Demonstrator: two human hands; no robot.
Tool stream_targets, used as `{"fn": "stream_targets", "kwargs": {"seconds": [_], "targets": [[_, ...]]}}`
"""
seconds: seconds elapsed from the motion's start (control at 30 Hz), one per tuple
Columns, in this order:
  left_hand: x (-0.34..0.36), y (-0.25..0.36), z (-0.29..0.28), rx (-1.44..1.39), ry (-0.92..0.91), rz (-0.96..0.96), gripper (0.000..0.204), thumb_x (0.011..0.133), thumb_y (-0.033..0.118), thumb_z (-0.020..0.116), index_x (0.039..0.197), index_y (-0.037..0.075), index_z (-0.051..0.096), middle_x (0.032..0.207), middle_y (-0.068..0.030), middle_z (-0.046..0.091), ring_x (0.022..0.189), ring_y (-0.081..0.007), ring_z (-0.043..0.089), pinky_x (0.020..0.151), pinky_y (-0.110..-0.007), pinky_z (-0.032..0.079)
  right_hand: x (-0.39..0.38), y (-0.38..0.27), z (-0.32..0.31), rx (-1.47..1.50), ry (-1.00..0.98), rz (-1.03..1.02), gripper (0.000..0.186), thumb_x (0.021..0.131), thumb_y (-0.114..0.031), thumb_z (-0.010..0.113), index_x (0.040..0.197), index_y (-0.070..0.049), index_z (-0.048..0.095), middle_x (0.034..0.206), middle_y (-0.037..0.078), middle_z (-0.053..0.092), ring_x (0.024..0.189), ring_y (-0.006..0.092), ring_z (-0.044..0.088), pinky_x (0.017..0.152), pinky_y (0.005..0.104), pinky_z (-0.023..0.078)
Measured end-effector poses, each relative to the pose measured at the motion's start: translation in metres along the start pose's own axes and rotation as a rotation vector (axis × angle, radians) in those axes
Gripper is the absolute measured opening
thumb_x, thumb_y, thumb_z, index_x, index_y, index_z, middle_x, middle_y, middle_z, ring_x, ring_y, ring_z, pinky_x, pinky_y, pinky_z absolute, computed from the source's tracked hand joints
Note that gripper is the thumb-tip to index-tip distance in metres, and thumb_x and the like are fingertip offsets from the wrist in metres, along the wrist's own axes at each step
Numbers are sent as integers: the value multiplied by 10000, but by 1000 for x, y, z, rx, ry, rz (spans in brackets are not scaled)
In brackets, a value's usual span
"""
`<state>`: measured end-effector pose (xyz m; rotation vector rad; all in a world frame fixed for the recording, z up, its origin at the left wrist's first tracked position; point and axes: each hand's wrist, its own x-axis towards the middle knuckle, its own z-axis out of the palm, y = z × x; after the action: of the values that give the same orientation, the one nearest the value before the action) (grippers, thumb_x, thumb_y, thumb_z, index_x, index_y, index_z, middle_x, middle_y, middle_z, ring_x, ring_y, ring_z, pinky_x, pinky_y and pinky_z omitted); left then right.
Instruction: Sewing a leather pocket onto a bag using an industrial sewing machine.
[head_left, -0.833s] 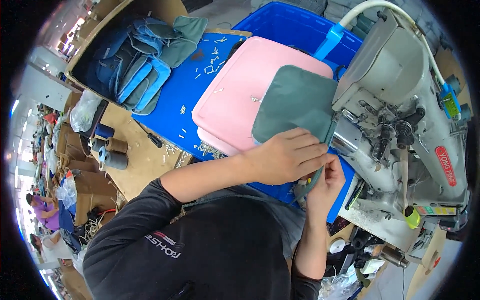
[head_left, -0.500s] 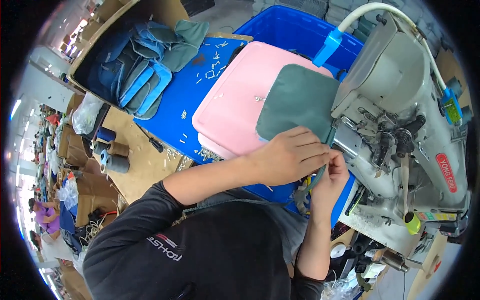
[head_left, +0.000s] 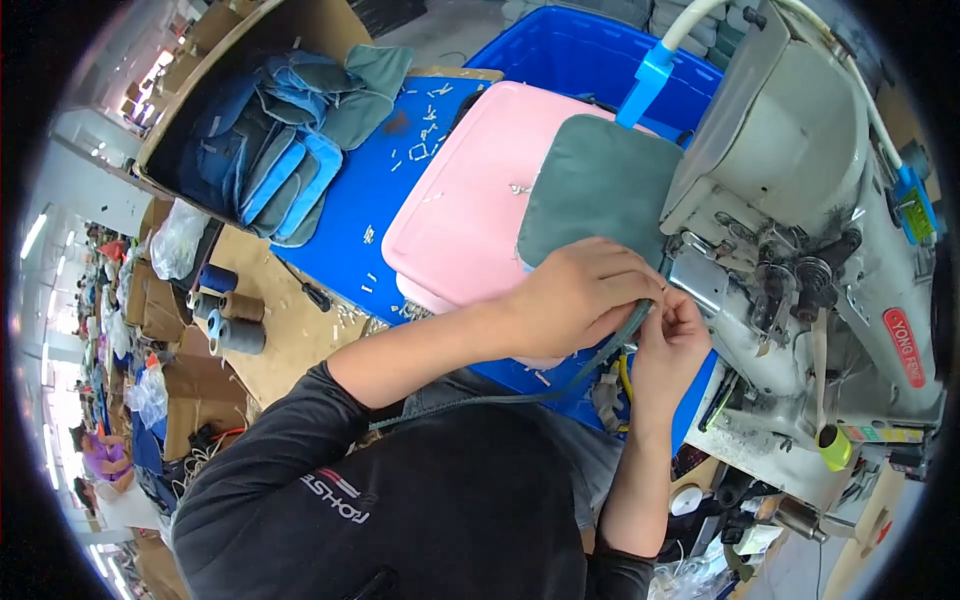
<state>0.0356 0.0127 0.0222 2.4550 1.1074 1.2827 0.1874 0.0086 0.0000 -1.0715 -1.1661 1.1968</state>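
Note:
A dark green square fabric panel [head_left: 598,185] with rounded corners lies partly over a pink plastic board [head_left: 455,210], its right side reaching the sewing machine [head_left: 765,270]. Over the panel's near edge bends my left hand [head_left: 590,288], fingers closed on a narrow grey-green fabric strip [head_left: 580,380]. My right hand [head_left: 674,335] meets it at the fingertips, thumb and forefinger pinching the same strip close to the machine's metal plate [head_left: 698,282]. From the hands the strip trails down leftward across my lap. The exact spot between the fingertips is hidden.
An open cardboard box [head_left: 165,150] of blue and green fabric pieces stands at the far left. Several thread spools [head_left: 240,307] and a dark-handled tool [head_left: 316,295] lie below it. A blue bin [head_left: 560,45] is behind. White scraps dot the blue tabletop [head_left: 360,190].
The green panel has shifted slightly up and right. My right hand has moved a little right, and more of the strip shows stretched between hands and lap.

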Motion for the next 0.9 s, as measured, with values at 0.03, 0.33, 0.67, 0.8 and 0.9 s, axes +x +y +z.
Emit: {"fn": "stream_targets", "kwargs": {"seconds": [0.03,0.33,0.67,0.8,0.9], "targets": [[0,-1,0,-36,-3,-34,356,694,-32,661,1034,73,668,1094,-37,681,1027,-259,646,871,-399,511,0,-1,1,29,10,32,70,955,-39,595,930,19,625,727,-28,601,636,2,540,531,175,475],[8,-7,-8,-155,-94,-174,329,744,-65,634,1044,66,667,1079,-82,694,1009,-291,661,841,-379,526,-3,-2,9,-20,94,61,131,948,-59,613,862,36,637,727,18,649,607,18,557,518,190,491],[16,-15,-15,-90,-106,-47,312,713,-33,687,1010,63,670,1091,-85,693,1036,-254,659,851,-359,532,1,19,17,-143,76,-35,190,892,-36,628,731,58,593,610,26,612,576,36,535,511,222,430],[15,-15,-11,155,-150,199,258,709,52,678,967,53,666,1114,-77,678,1061,-253,643,877,-369,514,3,28,12,-197,46,-124,153,874,-1,617,731,47,594,597,16,597,562,38,536,506,220,427],[14,-14,-10,194,-145,255,239,721,101,661,954,46,662,1122,-79,668,1056,-259,636,889,-373,506,2,12,15,-40,10,-73,124,859,26,616,736,35,602,591,9,588,559,43,545,503,218,427]]}}
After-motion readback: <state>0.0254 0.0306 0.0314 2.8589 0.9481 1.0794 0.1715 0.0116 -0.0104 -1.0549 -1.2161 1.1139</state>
